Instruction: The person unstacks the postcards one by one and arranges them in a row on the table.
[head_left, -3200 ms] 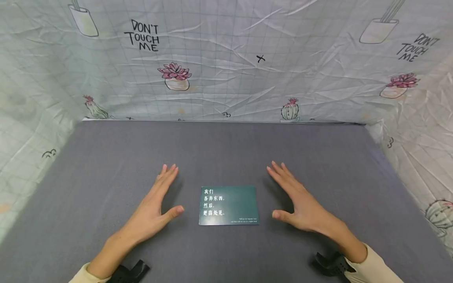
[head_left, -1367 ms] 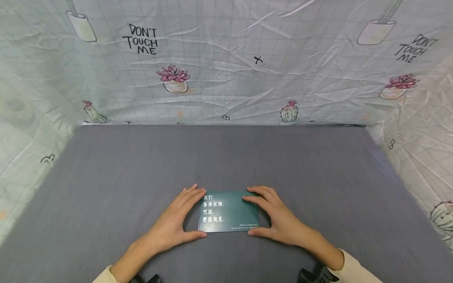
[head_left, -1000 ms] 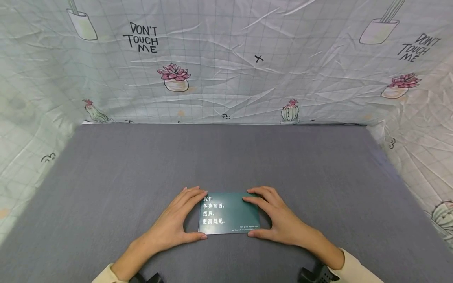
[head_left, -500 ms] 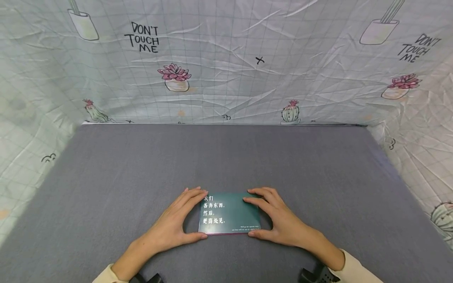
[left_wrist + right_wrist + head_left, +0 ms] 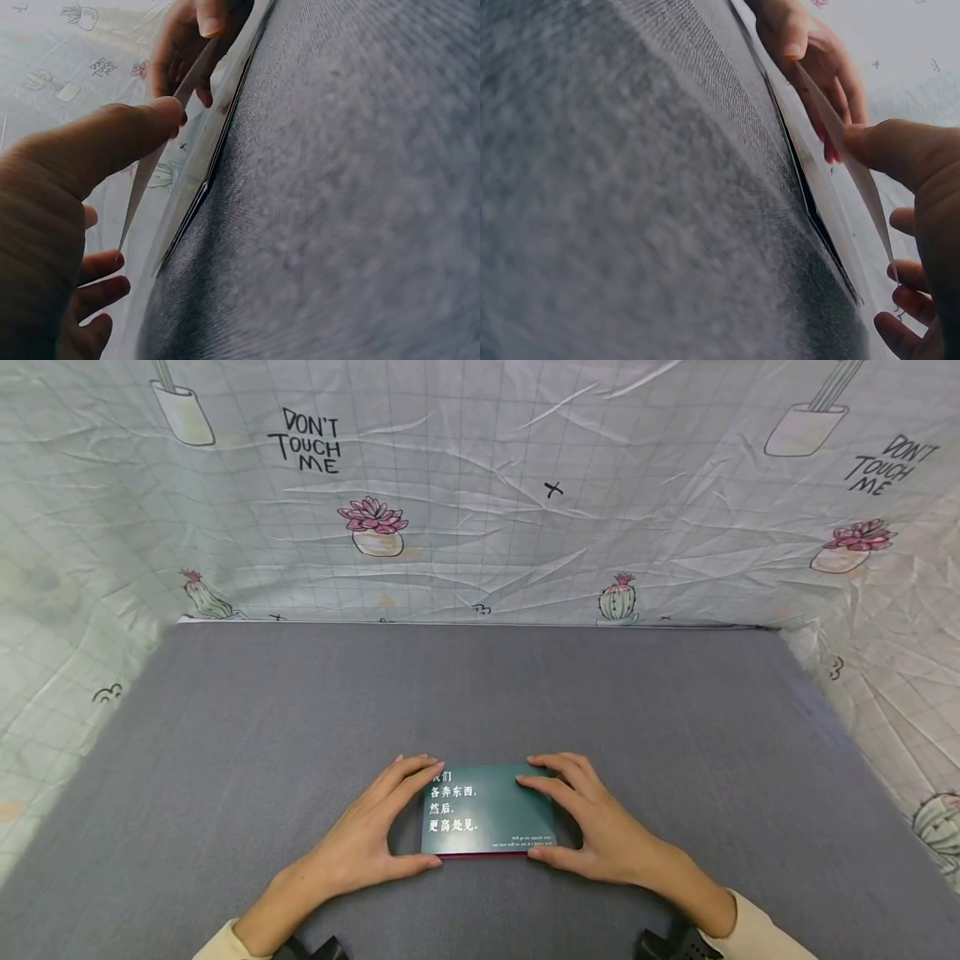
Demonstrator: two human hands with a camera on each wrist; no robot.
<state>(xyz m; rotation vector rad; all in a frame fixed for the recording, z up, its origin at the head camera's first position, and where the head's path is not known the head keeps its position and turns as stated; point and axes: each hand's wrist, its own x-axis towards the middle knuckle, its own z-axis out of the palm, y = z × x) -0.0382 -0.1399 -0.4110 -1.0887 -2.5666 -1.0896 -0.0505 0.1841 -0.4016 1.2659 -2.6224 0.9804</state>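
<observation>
By the left hand (image 5: 363, 837), parted to the card's depth, the left end of the teal lettered card (image 5: 491, 810) is held between thumb and fingers; its right end is held likewise by the right hand (image 5: 613, 833). A red strip (image 5: 483, 854), unseen a second ago, is exposed along the near edge. In the wrist views, the card is raised above a flat layer (image 5: 819, 191) on the grey cloth (image 5: 480, 693), so a separation appears to be begun.
</observation>
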